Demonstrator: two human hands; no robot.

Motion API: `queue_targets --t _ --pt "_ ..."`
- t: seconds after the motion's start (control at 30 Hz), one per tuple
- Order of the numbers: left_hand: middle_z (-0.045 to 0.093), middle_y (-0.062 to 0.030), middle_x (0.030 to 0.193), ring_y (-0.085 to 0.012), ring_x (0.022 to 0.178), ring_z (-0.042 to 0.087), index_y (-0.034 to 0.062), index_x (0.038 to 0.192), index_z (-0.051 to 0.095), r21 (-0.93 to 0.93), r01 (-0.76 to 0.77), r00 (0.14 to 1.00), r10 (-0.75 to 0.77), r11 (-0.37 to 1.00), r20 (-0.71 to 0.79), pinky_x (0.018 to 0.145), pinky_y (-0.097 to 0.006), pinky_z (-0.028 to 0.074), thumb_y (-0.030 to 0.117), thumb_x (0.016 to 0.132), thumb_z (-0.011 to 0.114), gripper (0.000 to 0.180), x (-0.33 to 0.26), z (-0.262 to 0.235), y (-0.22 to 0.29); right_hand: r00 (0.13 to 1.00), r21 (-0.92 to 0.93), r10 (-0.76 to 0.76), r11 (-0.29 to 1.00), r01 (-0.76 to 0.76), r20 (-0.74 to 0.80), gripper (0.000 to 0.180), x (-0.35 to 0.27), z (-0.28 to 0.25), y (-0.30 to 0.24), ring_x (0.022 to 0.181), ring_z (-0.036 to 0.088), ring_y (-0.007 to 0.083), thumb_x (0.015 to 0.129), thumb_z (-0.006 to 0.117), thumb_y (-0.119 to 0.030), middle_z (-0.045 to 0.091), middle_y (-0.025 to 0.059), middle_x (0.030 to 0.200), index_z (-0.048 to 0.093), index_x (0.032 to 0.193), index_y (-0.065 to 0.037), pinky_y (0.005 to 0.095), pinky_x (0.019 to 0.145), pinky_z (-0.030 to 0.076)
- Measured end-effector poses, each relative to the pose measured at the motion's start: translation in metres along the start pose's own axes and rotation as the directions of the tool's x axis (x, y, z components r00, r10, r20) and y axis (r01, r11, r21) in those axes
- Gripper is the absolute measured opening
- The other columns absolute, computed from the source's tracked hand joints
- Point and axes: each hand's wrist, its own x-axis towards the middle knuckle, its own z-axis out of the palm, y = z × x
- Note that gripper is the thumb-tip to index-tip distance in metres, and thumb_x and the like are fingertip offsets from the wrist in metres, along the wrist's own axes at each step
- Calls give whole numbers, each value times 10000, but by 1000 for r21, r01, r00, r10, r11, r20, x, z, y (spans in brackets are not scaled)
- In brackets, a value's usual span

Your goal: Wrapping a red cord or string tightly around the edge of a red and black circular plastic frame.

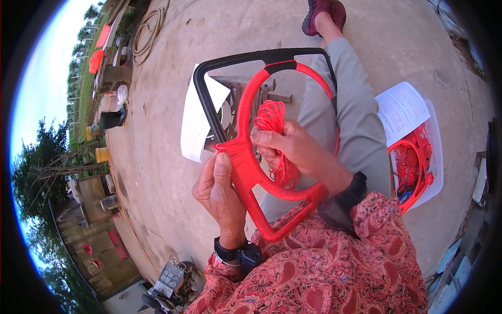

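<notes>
A black frame (208, 102) with rounded corners stands tilted over my lap, with a ring (244, 112) set inside it. Red cord covers most of the ring and the lower part of the frame in tight wraps, while the upper frame is bare black. My left hand (222, 201) pinches the wrapped edge where ring and frame meet at the left, thumb on top. Inside the ring, my right hand (293, 149) is closed around a loose bundle of red cord (271, 118). Loops of it stick out above and below the fist.
At the right, a clear plastic box (436, 172) holds a red ring-shaped piece (418, 191), red cord and a printed sheet (402, 110). White paper (191, 131) lies beyond the frame, beside flat grey pieces (280, 97). A hose (149, 39) is coiled on the concrete floor.
</notes>
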Motion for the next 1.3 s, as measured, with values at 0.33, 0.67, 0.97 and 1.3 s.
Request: queue_targets --t 0.33,0.67,0.97,1.3 --pt "660 -60 881 -92 756 600 -41 1001 649 -23 -1 999 0 1000 -32 678 -213 485 210 956 550 273 -5 3 0 971 -416 -229 892 179 -73 204 -5 19 1 657 516 41 850 697 -231 560 -37 726 628 915 -50 224 578 430" --pt "631 -36 927 -91 832 548 -56 1078 634 -5 -15 1000 15 1000 2 750 -233 452 250 955 563 337 -6 -4 -6 998 -127 -53 991 47 -41 174 -3 10 3 534 449 28 887 650 -238 479 -59 625 610 850 -73 203 490 372" --pt "654 -52 913 -93 817 570 -59 1054 626 19 -88 996 89 996 -19 752 -229 464 180 901 623 284 -9 -6 -7 999 -73 -36 997 37 11 217 -2 9 3 504 451 42 914 609 -216 470 -41 588 544 755 -82 217 476 374" --pt "616 2 715 -50 673 528 -32 899 651 276 -129 989 145 952 -39 614 -199 434 108 847 693 155 -6 -7 10 999 -98 -49 994 47 -10 221 -5 14 1 505 455 46 924 607 -229 468 -37 583 544 777 -77 222 474 378"
